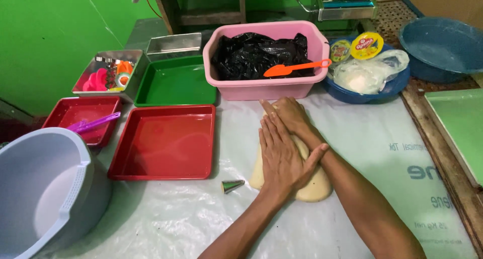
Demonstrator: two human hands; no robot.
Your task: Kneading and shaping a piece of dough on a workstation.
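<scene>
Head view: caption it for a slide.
Left hand stacked on right hand presses pale dough beside a red tray.

Red tray (163, 143) — pink tub (261, 88)

viewpoint: single head-worn camera, looking steeply down from above the person's forearms
facing: toward 12 o'clock, the green painted wall (45, 42)
nearness: close over the clear plastic-covered table (166, 218)

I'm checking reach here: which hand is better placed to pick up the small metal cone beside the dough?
Probably the left hand. It lies on top of the right hand, both pressing the dough, and its wrist is on the side where the metal cone lies. The right hand is pinned beneath.
</scene>
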